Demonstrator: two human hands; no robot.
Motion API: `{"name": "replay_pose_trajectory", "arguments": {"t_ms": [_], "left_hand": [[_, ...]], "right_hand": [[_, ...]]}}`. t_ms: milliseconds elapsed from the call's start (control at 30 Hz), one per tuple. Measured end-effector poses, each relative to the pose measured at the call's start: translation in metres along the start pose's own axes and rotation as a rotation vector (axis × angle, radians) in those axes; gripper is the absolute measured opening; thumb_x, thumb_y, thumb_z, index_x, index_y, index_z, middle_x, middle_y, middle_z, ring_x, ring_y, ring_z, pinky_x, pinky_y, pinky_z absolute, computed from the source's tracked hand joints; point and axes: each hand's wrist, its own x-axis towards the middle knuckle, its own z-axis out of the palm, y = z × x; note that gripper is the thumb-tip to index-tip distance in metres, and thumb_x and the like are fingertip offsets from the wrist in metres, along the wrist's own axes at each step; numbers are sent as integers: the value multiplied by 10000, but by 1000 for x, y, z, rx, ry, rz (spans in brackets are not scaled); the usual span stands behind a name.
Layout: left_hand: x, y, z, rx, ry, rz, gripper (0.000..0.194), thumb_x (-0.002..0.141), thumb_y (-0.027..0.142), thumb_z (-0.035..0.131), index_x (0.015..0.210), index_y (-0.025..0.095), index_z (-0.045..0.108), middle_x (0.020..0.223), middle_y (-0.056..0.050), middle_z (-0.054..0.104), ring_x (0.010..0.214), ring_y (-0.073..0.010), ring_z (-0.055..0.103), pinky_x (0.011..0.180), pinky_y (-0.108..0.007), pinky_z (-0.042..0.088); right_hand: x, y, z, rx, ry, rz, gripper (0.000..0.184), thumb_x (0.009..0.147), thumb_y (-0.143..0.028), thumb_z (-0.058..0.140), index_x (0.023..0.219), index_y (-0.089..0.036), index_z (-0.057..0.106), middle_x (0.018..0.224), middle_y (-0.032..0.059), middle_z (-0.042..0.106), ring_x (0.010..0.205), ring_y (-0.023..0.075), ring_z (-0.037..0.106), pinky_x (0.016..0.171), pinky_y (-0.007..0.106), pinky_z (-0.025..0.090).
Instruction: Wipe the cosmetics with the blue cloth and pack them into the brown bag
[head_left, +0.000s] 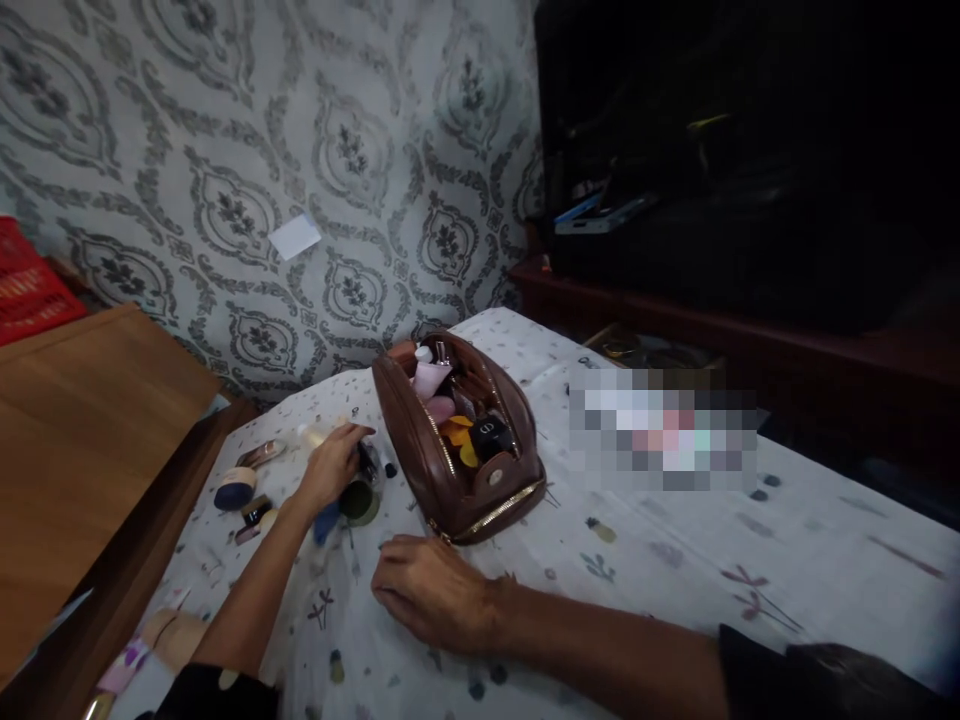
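Observation:
A brown zippered makeup bag (405, 440) stands unzipped on the printed cloth. Inside it lie a pale pink tube (431, 378), a black compact (490, 436) and something yellow. Left of the bag, my left hand (334, 468) bends its fingers over a cluster of cosmetics, closed around something dark that I cannot make out. Under and beside those fingers are a dark bottle (367, 462) and a round olive-green jar (359, 502). In front of the bag, my right hand (431, 592) rests on the cloth with its fingers curled in, nothing visible in them.
A dark-lidded jar (235, 490), a small black-and-gold item (256, 510) and a brown tube (260, 455) lie at the left. Nearer me is a purple-and-white tube (124, 665). A wooden panel (97, 420) borders the left, patterned wallpaper (352, 150) the back. A blurred patch (667, 430) covers something at right.

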Motion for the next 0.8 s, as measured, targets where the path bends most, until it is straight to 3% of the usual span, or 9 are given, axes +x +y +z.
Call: {"name": "replay_pose_trajectory", "arguments": {"t_ms": [133,267,333,367,400,467,633,700,800], "left_hand": [[15,20,-2,24,-34,16,433,761,42,430,1090,185,673,1193,-89,673,1137,-235,615,981,-344,483],[28,41,-35,-126,308,-133,273,854,192,418,952,157,670,908,-58,711,843,-198,667,791,-291,522],[38,59,-61,-183,487,-108,327,926,346,417,1021,153,664,879,-41,711,764,-181,650,701,-264,507],[44,71,-74,-163,503,-30,346,938,389,426,1029,160,670,947,-45,725,834,-183,657,744,-260,504],[51,83,-86,-121,480,66,354,937,415,445,1034,170,682,1011,-49,733,916,-192,657,823,-268,497],[65,109,-102,21,308,221,339,939,422,476,1084,208,695,1094,-48,735,1018,-209,654,915,-287,471],[96,154,-108,534,-197,274,258,921,368,544,1090,256,704,1034,-68,729,996,-267,674,866,-327,485],[101,160,-107,632,-266,265,239,922,336,539,1083,236,685,1011,-86,717,984,-283,678,835,-336,495],[103,162,-107,688,-228,214,299,936,275,499,1205,173,577,1012,-122,704,972,-307,682,807,-367,505]], "right_hand": [[0,-1,-4,-21,-36,-12,193,951,-219,497,866,-155,657,927,44,704,881,180,649,710,263,461],[0,1,-4,-32,-26,-18,184,942,-247,508,872,-160,654,929,45,711,867,193,655,659,275,460],[0,2,-2,-30,-20,-19,174,931,-245,518,861,-161,654,912,45,711,841,193,655,624,272,447],[0,3,-1,-25,-23,-22,170,926,-244,525,856,-159,655,904,46,711,830,191,656,611,267,438],[0,4,0,-21,-29,-26,169,922,-243,530,851,-157,657,894,46,710,821,189,657,601,262,429],[0,5,1,-19,-38,-32,171,919,-245,536,849,-153,662,885,47,708,811,186,657,582,256,412],[-1,4,-3,-35,-59,-36,166,909,-243,531,864,-160,667,875,48,705,741,171,631,524,268,378],[-2,4,-4,-36,-62,-38,153,901,-245,542,859,-163,665,868,50,706,727,168,623,520,270,375],[-2,4,-4,-38,-48,-44,155,899,-252,549,852,-164,667,868,49,710,731,170,624,517,277,366]]}}
